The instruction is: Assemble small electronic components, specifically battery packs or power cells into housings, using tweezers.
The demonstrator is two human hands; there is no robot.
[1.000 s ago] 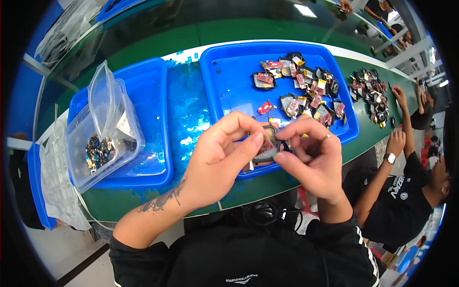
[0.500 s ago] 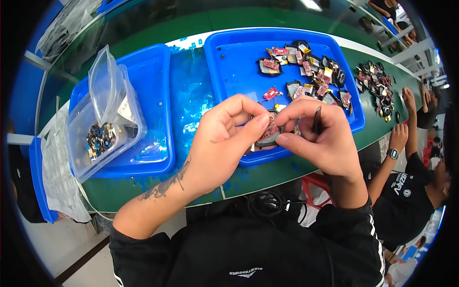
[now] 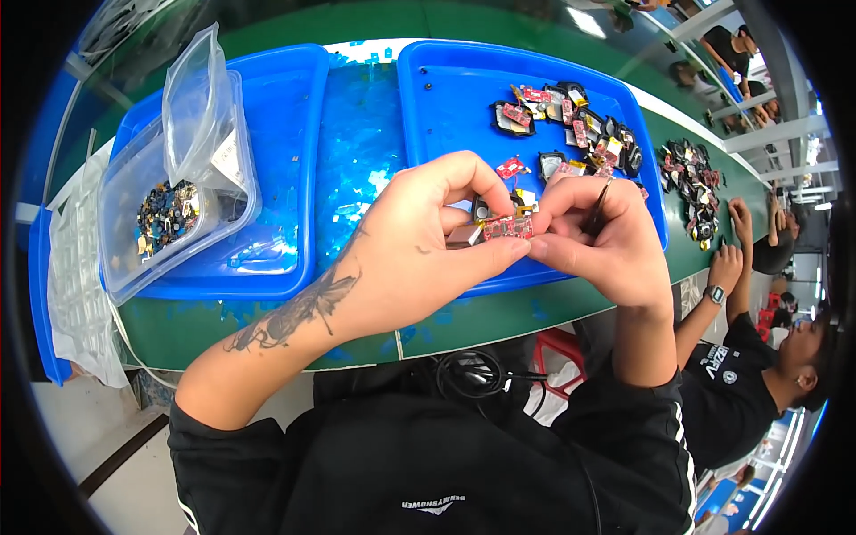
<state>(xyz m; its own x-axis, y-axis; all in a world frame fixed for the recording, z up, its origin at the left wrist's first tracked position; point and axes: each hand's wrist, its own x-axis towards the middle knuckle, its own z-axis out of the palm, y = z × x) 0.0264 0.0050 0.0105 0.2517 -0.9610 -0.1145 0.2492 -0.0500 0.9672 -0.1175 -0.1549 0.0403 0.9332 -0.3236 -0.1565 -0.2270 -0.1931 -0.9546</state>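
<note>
Over the front edge of the right blue tray, my two hands meet on a small red circuit board [image 3: 508,228]. My left hand [image 3: 428,236] is closed, its thumb along the board's lower edge and its fingers behind it. Beside these fingers shows part of a black plastic casing [image 3: 482,210], with a silvery block next to the board. My right hand [image 3: 602,236] pinches at the board's right end with thumb and forefinger. A slim dark tool [image 3: 604,196], its kind unclear, is tucked among the right fingers. The fingertips partly hide the casing.
The right blue tray [image 3: 446,134] holds several opened black casings with red boards [image 3: 606,147]. More lie heaped on the green table [image 3: 695,192] to its right, near a co-worker's hands. In the left blue tray [image 3: 285,178] stands a clear plastic box [image 3: 245,192] of small parts.
The red board has turned and now shows flat and lengthwise between my hands, more apart from the casing. My left fingers have shifted around it. The whole view has shifted slightly.
</note>
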